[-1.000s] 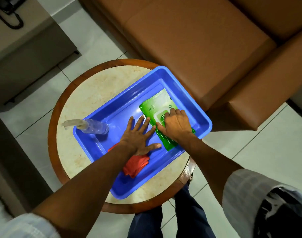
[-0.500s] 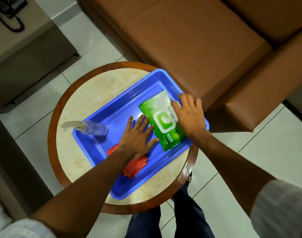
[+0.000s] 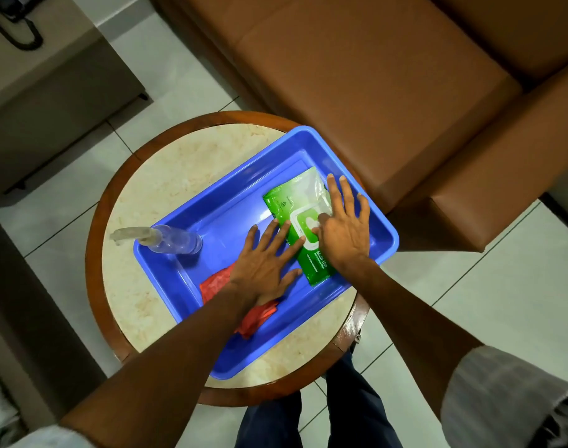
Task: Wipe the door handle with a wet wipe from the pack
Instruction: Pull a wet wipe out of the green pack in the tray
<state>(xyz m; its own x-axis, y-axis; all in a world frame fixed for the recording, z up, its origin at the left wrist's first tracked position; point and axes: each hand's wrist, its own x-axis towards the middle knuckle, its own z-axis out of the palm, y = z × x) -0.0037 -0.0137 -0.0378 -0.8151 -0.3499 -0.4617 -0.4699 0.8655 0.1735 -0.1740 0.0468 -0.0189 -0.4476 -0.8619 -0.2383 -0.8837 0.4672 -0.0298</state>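
A green wet-wipe pack (image 3: pixel 297 210) lies flat in the right half of a blue plastic tray (image 3: pixel 230 202). My right hand (image 3: pixel 345 227) rests on the pack's right side, fingers spread, with the thumb pressing on the white lid flap. My left hand (image 3: pixel 264 263) lies flat and open in the tray, its fingertips touching the pack's left edge. No wipe is out of the pack. The door handle is not in view.
The tray sits on a round marble-topped table with a wooden rim (image 3: pixel 95 253). In the tray lie a clear spray bottle (image 3: pixel 172 242) at the left and a red cloth (image 3: pixel 218 281) under my left wrist. A brown sofa (image 3: pixel 373 76) stands behind; a grey cabinet (image 3: pixel 49 76) at left.
My right hand moved from the tray's right rim back onto the pack, and its thumb now presses the lid flap. My left hand stayed flat beside the pack.
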